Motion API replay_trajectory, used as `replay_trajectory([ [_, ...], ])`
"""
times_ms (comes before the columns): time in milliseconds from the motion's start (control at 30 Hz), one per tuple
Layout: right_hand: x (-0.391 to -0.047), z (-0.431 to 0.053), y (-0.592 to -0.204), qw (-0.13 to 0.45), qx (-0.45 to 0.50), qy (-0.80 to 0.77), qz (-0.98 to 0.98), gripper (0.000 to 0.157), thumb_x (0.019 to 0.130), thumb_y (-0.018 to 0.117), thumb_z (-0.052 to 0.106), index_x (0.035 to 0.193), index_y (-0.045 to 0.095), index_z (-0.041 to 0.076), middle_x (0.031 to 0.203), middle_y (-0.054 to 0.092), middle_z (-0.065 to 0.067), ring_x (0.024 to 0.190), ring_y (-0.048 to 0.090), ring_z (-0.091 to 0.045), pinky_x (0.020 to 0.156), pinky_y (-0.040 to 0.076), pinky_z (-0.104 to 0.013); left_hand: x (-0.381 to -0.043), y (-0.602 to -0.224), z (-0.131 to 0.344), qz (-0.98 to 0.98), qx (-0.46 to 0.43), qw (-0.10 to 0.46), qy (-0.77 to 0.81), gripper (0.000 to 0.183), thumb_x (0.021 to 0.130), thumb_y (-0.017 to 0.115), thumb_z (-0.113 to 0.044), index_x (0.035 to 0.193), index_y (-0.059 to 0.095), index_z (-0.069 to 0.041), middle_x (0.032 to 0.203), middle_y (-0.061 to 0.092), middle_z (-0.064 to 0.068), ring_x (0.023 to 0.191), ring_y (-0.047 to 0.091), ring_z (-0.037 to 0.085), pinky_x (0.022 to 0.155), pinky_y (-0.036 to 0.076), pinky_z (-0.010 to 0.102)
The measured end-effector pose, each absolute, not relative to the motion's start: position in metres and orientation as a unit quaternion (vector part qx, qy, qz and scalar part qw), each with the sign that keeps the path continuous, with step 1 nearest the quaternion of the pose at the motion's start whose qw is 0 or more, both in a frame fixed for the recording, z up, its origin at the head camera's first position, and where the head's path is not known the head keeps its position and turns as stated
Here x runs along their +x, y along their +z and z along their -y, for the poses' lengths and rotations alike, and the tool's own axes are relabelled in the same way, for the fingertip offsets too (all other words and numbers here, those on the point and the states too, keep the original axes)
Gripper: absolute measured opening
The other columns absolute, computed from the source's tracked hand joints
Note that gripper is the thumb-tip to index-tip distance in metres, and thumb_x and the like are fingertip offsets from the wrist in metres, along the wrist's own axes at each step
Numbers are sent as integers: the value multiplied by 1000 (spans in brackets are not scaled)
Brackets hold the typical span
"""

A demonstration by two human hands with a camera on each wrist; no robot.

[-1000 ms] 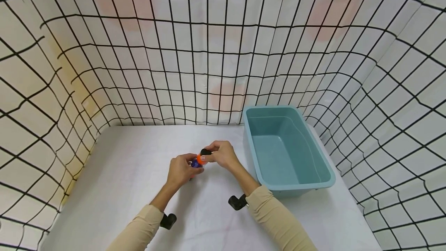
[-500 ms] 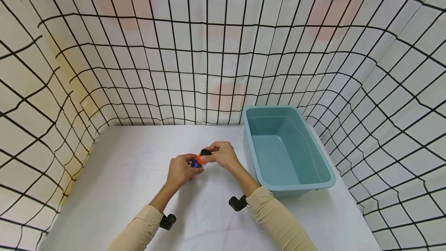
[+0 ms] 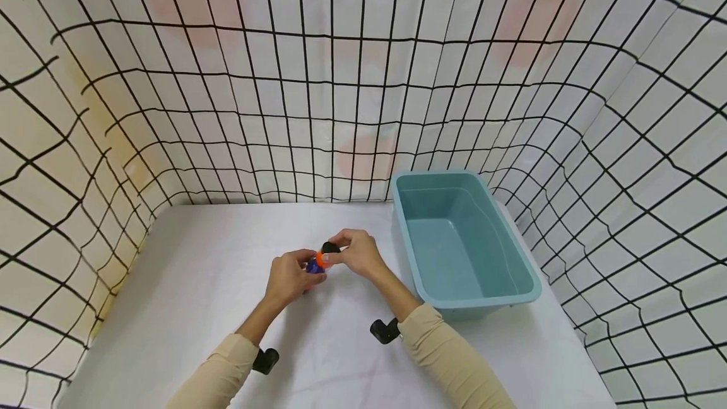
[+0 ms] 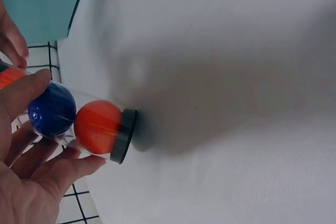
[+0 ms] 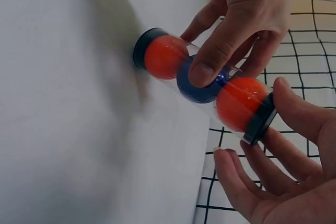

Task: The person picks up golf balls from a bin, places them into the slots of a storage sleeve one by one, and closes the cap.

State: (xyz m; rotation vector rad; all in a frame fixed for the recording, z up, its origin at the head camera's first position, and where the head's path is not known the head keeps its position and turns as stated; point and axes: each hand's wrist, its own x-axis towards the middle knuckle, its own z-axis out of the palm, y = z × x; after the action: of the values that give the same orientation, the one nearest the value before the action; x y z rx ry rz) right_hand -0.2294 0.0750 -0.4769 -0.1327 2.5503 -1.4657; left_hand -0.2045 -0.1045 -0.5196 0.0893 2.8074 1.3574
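A clear plastic tube (image 5: pixel 211 98) with black end caps holds a blue ball (image 5: pixel 190 88) between two orange balls. It is tilted above the white table. My left hand (image 3: pixel 285 278) grips the tube round its middle, with the thumb over the blue ball in the right wrist view. At the upper end, my right hand (image 3: pixel 360 254) holds the black cap (image 5: pixel 258 123) between thumb and fingers. The lower cap (image 4: pixel 124 136) points down toward the cloth in the left wrist view. Whether it touches the cloth, I cannot tell.
An open teal bin (image 3: pixel 406 251) stands on the white table (image 3: pixel 216 251), right of my hands. Black netting (image 3: pixel 307 84) over pale walls rises behind the table and along both sides. Small black camera mounts (image 3: pixel 385 331) stick out from both wrists.
The head view has shifted slightly, so the table, bin and hands all appear a little further left. Both hands keep the same hold on the tube.
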Motion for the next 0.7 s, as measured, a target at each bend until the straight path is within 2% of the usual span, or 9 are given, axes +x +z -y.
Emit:
replay_trajectory([
  [100, -228, -75, -470, 100, -51, -459, -881, 38, 79, 88, 27, 111, 76, 13, 106, 76, -8, 103, 68, -28, 76, 53, -35, -205, -517, 105, -907, 36, 12, 419, 42, 72, 91, -17, 110, 76, -7, 98, 77, 14, 71, 70, 18, 63, 57, 30],
  [267, -226, -83, -455, 107, -59, -416, -901, 45, 81, 85, 30, 121, 72, 12, 112, 74, -13, 101, 67, -29, 74, 55, -36, -203, -510, 107, -922, 45, 8, 385, 44, 71, 92, -19, 110, 75, -8, 101, 77, 16, 89, 73, 29, 77, 59, 43],
  [333, -225, -89, -446, 107, -58, -410, -904, 46, 82, 84, 29, 124, 71, 12, 112, 74, -13, 100, 67, -29, 75, 56, -37, -203, -505, 107, -927, 49, 5, 372, 45, 70, 91, -19, 110, 75, -7, 103, 77, 18, 91, 73, 32, 78, 59, 46],
  [500, -223, -106, -423, 96, -67, -404, -907, 47, 81, 85, 22, 124, 70, 13, 109, 74, -8, 97, 69, -24, 78, 56, -36, -205, -499, 108, -933, 47, 7, 356, 44, 69, 91, -18, 107, 74, -7, 102, 76, 20, 85, 72, 31, 74, 58, 44],
  [700, -222, -127, -399, 70, -90, -398, -910, 45, 81, 83, 16, 124, 70, 12, 112, 73, -8, 102, 69, -25, 81, 57, -38, -214, -494, 105, -930, 36, -6, 366, 42, 71, 88, -19, 107, 73, -6, 104, 76, 19, 93, 72, 36, 79, 57, 47],
])
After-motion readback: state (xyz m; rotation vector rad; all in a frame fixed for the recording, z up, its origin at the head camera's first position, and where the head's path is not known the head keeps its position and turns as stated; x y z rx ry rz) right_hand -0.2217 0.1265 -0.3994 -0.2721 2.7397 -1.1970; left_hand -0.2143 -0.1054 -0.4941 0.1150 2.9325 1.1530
